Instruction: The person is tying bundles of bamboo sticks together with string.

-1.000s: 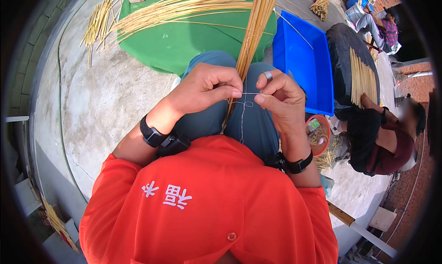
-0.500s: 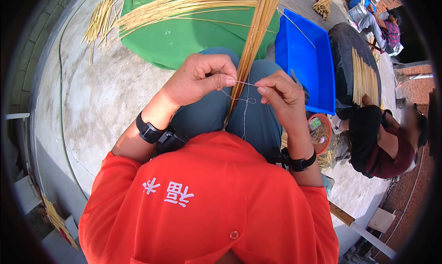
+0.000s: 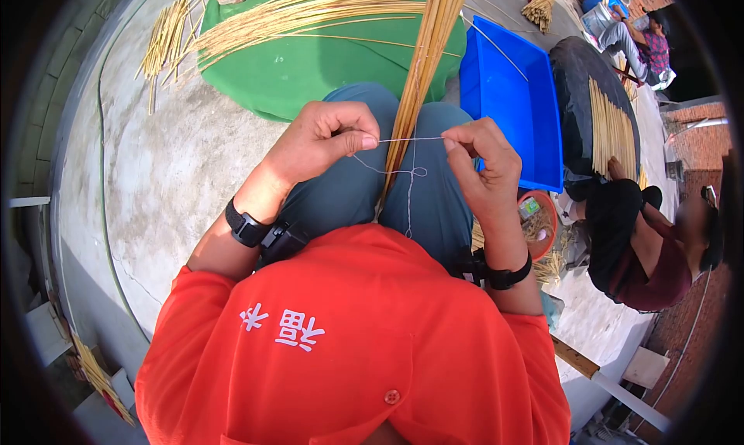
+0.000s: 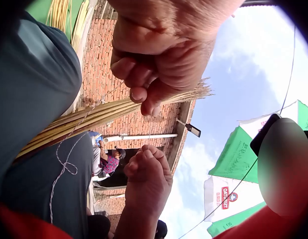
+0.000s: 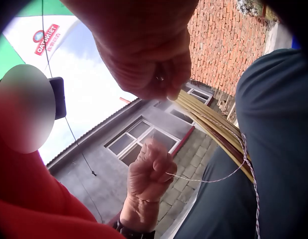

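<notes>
My left hand [image 3: 329,139] pinches a thin pale string [image 3: 411,139] between thumb and curled forefinger. At its other end, my right hand [image 3: 488,162] pinches the same string, which runs straight across between the hands. A looser length with a small loop [image 3: 419,171] hangs below and trails down over the trousers. Behind the string a bundle of straw-coloured stalks [image 3: 425,73] stands upright between the knees [image 3: 353,158]. In the left wrist view the twisted string [image 4: 57,181] passes along the stalks; the right wrist view shows it leading from the left hand [image 5: 151,169] to the bundle.
More stalks [image 3: 310,15] lie across a green cover [image 3: 302,77] ahead. A blue tub [image 3: 535,146] stands to the right, near an orange basket [image 3: 552,236]. Farther right, a seated person [image 3: 643,243] is beside stalks on a dark cover [image 3: 573,81].
Both hands have moved apart, the left hand leftward and the right hand slightly rightward, so the string between them is longer. The loop stays below, and a slack strand now reaches the left hand.
</notes>
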`<action>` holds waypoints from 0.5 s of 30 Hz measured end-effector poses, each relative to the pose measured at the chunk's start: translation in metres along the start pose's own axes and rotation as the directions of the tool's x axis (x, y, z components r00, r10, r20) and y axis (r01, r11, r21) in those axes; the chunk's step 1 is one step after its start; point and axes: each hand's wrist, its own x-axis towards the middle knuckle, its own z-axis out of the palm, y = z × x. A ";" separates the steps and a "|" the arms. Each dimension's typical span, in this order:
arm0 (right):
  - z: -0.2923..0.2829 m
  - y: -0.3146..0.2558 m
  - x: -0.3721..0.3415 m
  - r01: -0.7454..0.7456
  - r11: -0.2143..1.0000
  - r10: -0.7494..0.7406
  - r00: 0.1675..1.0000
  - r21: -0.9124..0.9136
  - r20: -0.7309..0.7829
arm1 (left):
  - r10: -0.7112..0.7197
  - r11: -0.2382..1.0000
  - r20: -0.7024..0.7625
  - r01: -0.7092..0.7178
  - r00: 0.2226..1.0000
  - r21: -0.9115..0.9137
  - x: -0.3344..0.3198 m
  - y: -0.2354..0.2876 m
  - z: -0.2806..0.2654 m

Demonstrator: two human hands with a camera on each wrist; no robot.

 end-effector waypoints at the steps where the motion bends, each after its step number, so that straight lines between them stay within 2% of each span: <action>1: 0.001 0.001 0.000 -0.002 1.000 0.002 1.000 0.016 0.002 | -0.035 0.999 -0.025 0.036 0.999 0.026 0.000 -0.001 -0.001; 3: 0.001 -0.003 0.000 0.014 1.000 -0.014 1.000 0.006 0.002 | -0.068 0.996 -0.052 0.071 0.996 0.052 0.000 -0.001 -0.003; 5: 0.001 -0.006 0.000 0.024 1.000 -0.024 1.000 -0.007 -0.001 | -0.128 0.989 -0.016 0.129 0.992 0.069 -0.002 0.004 -0.002; 9: 0.001 -0.006 0.002 0.064 0.996 -0.065 0.998 -0.065 -0.014 | -0.141 0.989 -0.017 0.142 0.990 0.033 -0.002 0.008 0.004; 11: 0.001 -0.006 0.002 0.085 0.990 -0.087 0.996 -0.114 -0.010 | -0.055 0.998 -0.001 0.055 0.999 -0.012 -0.001 0.005 0.006; 13: 0.002 -0.004 0.002 0.132 0.951 -0.134 0.991 -0.281 0.014 | -0.031 0.999 0.052 0.029 0.998 0.034 -0.001 0.008 0.008; 15: 0.005 0.000 0.003 0.087 0.965 -0.089 0.996 -0.249 0.002 | -0.015 0.997 0.105 0.006 0.994 0.079 -0.001 0.007 0.009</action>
